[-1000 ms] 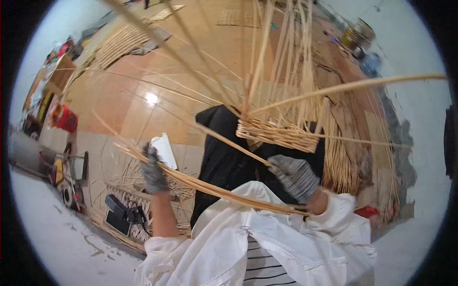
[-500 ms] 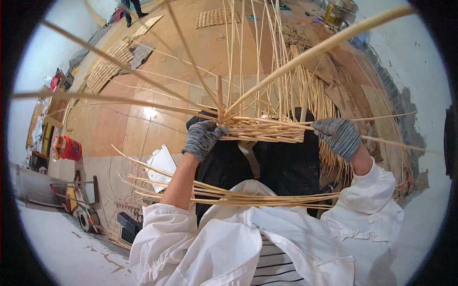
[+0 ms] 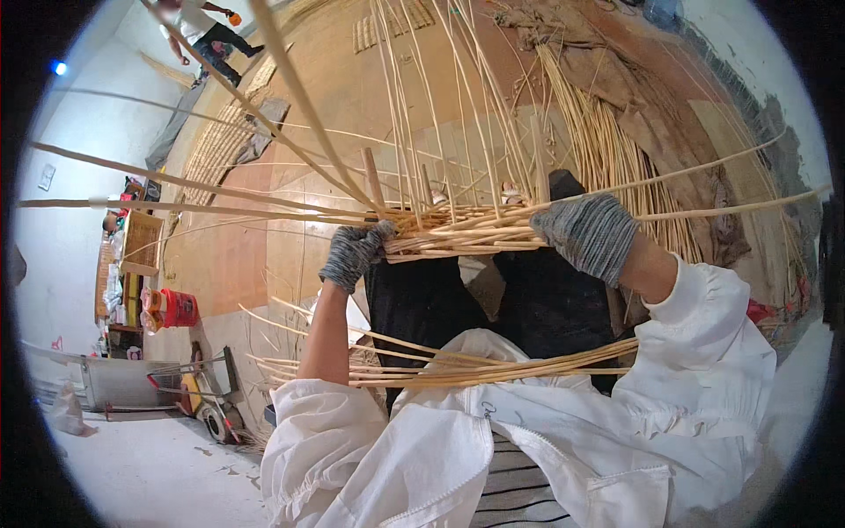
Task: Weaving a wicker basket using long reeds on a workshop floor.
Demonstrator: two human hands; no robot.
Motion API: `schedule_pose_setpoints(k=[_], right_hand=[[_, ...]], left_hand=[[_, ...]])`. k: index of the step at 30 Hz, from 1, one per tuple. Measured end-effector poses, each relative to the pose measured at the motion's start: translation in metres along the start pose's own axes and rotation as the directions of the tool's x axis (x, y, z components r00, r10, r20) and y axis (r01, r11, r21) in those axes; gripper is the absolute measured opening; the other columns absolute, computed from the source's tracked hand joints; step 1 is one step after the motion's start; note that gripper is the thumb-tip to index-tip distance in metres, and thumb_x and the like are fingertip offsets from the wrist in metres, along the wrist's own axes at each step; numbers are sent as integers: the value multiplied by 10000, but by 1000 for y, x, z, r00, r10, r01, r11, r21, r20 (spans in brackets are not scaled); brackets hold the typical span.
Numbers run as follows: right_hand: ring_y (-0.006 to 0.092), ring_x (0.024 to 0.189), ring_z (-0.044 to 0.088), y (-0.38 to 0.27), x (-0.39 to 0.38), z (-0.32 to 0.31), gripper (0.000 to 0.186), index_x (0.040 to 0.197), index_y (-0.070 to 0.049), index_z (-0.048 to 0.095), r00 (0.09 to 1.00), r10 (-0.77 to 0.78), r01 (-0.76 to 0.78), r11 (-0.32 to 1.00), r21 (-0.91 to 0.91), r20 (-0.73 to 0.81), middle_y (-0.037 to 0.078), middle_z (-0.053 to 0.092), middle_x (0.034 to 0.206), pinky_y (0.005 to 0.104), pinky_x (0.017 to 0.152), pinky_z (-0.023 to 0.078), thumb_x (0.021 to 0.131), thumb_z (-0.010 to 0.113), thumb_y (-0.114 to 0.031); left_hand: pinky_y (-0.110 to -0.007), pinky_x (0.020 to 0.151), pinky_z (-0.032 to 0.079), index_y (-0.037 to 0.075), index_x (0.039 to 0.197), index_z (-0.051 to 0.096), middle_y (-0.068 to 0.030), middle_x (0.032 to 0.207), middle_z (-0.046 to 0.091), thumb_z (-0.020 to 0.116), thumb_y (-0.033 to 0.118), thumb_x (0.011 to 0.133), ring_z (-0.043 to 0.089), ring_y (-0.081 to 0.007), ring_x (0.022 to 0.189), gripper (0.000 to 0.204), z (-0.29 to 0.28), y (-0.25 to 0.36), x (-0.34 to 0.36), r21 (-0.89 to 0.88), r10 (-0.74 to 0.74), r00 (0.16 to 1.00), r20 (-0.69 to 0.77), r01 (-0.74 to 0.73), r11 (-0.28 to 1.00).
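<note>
A partly woven wicker basket point(image 3: 471, 239) lies across my dark-trousered knees, with long upright rods point(image 3: 480, 123) fanning up and to the left. My left hand point(image 3: 354, 253), in a grey knitted glove, is closed round the basket's left corner, beside a short thick stake point(image 3: 372, 179). At the right end of the weave, my right hand point(image 3: 590, 236), gloved alike, is closed on wicker rods. Two long rod ends point(image 3: 731, 209) stick out to the right past that hand; its fingertips are partly hidden. A loose bundle of rods point(image 3: 493, 374) rests across my lap.
Many rods point(image 3: 616, 150) lie in a pile on brown sacking point(image 3: 678, 132) at the right. Red buckets point(image 3: 180, 309) and a wheeled cart point(image 3: 211, 405) stand at the left. Slatted mats point(image 3: 396, 26) are on the floor. A person point(image 3: 207, 35) stands far left.
My right hand has moved left, close onto the right end of the weave. The upright rods have tilted left. My view has turned, bringing more of the far-left person into sight.
</note>
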State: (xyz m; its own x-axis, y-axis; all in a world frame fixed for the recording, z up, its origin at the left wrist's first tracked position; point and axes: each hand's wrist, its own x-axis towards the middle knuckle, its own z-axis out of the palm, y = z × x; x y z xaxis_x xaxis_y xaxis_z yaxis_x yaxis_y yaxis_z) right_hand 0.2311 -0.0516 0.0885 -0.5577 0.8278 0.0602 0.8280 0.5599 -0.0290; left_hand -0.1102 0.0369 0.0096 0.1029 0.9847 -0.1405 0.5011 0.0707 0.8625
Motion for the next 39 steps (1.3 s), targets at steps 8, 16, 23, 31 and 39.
schedule_pose_setpoints(k=[8,16,23,31,39], right_hand=[[271,673,634,-17,-3,13,111,819,-61,588,994,-36,45,996,80,-106,123,613,695,366,557,505,794,497,-119],[299,642,614,33,31,13,108,833,-81,569,935,-323,302,942,148,147,124,602,685,397,561,482,738,562,-131],[298,621,609,59,23,48,146,880,-100,582,901,-406,404,914,43,153,132,605,695,385,550,480,747,571,-159],[289,645,611,13,43,0,157,909,-66,615,918,-138,-1,937,348,373,130,622,735,382,628,487,806,550,-166],[324,773,629,6,74,-28,215,938,-84,653,789,-124,316,922,-224,602,144,647,814,382,647,505,749,564,-136]], left_hand=[[-209,481,451,36,757,669,-12,650,596,735,259,732,539,-87,534,235,6,-8,1,-303,-181,983,-13,169,938],[-242,537,423,15,704,674,-20,598,604,706,254,765,527,-79,564,249,12,-30,-2,-220,86,982,-167,-122,968],[-397,666,477,40,894,625,-164,837,629,589,181,814,614,-305,782,166,17,32,-54,716,445,888,-118,-234,658],[-278,612,512,8,1127,477,-84,1082,522,576,206,848,550,-147,860,356,64,-92,41,681,402,780,479,-619,391],[-344,649,483,17,869,619,-112,762,632,693,277,756,602,-220,738,293,57,22,-6,68,145,942,303,-174,982]])
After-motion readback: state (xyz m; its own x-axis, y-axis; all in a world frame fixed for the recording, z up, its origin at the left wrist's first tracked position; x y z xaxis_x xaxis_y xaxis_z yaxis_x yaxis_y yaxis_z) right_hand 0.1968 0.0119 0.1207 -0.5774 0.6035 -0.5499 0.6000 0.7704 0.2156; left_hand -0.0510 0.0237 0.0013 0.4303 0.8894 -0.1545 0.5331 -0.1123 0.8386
